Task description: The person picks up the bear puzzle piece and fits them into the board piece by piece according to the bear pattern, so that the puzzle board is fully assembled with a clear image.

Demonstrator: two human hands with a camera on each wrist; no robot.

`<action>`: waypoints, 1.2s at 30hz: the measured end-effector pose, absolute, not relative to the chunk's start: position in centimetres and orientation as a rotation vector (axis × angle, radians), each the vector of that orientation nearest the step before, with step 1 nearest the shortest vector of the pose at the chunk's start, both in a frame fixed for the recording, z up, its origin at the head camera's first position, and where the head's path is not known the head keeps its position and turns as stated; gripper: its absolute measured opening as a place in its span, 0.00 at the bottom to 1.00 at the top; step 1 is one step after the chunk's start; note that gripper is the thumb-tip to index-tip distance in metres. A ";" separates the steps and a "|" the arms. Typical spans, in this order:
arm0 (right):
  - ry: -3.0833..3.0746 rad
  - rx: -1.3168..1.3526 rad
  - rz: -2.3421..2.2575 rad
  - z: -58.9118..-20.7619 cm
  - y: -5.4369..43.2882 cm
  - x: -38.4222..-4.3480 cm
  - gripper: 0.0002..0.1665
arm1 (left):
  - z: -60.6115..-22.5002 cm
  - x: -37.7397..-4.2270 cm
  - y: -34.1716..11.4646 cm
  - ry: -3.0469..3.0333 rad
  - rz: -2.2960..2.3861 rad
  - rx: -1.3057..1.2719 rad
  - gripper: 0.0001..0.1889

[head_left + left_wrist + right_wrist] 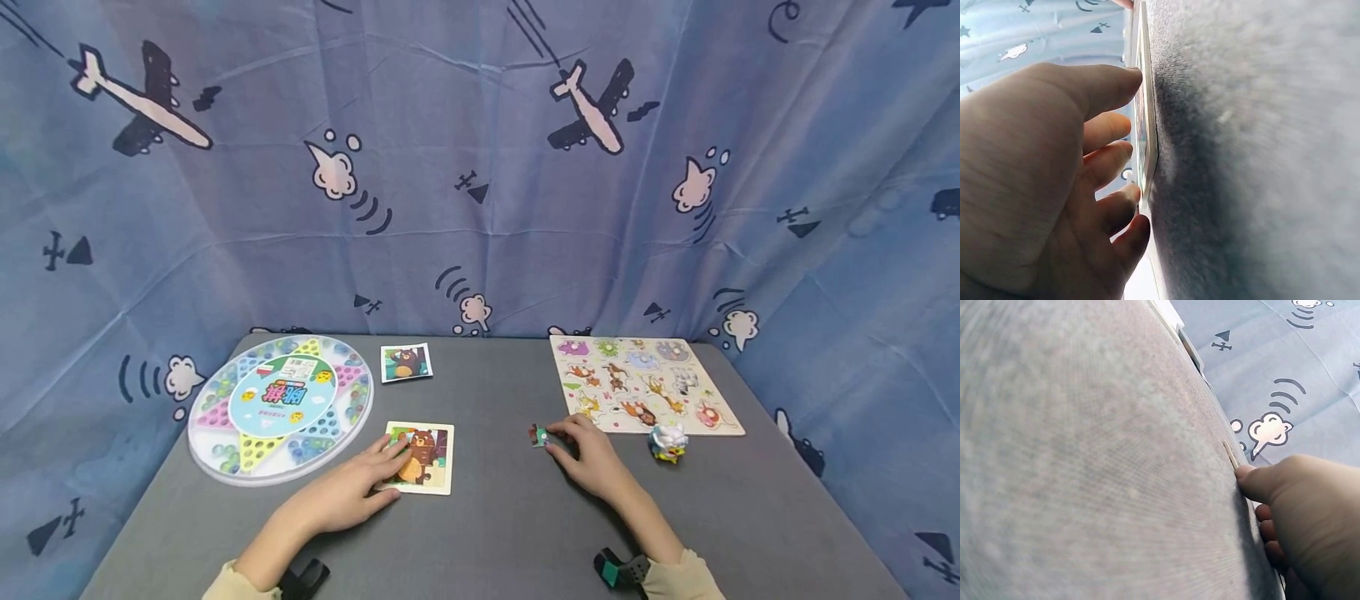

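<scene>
My left hand (351,487) rests with its fingertips on a square wooden bear puzzle (424,458) lying at the middle left of the table. In the left wrist view, the thumb (1113,86) touches the near side of the puzzle board (1150,134), the other fingers spread along it. To the right, my right hand (592,462) pinches a small green and brown puzzle piece (537,436) between thumb and fingers. Seen from the right wrist, the piece (1231,455) shows as a thin wooden edge, low over the grey tabletop.
A round marble game board (255,450) lies at the left. Behind the puzzle is a small bear picture card (406,363). An animal peg board (600,392) occupies the back right, with a small white and yellow figurine (667,442) by its front edge. A patterned curtain (480,167) hangs behind.
</scene>
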State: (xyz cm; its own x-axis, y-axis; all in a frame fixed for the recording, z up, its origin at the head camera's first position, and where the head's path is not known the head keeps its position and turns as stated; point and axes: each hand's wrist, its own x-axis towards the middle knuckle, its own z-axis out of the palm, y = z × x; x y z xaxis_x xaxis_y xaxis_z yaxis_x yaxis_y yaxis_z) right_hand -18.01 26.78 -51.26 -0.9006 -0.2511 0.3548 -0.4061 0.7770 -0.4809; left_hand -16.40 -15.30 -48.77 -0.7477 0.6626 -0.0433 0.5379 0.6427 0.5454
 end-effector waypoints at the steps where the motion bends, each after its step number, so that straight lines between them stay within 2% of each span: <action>1: -2.699 0.517 0.818 -51.3 26.8 -18.0 0.14 | -48.8 -16.5 -15.2 2.626 0.751 0.979 0.33; 11: -2.697 0.522 0.807 -51.4 26.8 -18.0 0.17 | -48.8 -16.8 -14.9 2.625 0.738 0.994 0.33; 36: -2.681 0.559 0.817 -51.8 26.2 -18.2 0.12 | -49.1 -17.0 -15.1 2.616 0.755 0.990 0.33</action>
State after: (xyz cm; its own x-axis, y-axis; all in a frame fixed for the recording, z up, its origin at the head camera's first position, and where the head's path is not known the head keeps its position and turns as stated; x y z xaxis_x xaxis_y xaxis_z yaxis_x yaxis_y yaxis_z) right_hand -18.18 26.21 -51.83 -0.8850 -0.2796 0.3724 -0.4398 0.7647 -0.4710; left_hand -16.99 -15.06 -49.12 -0.7404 0.6708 -0.0431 0.5447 0.6363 0.5463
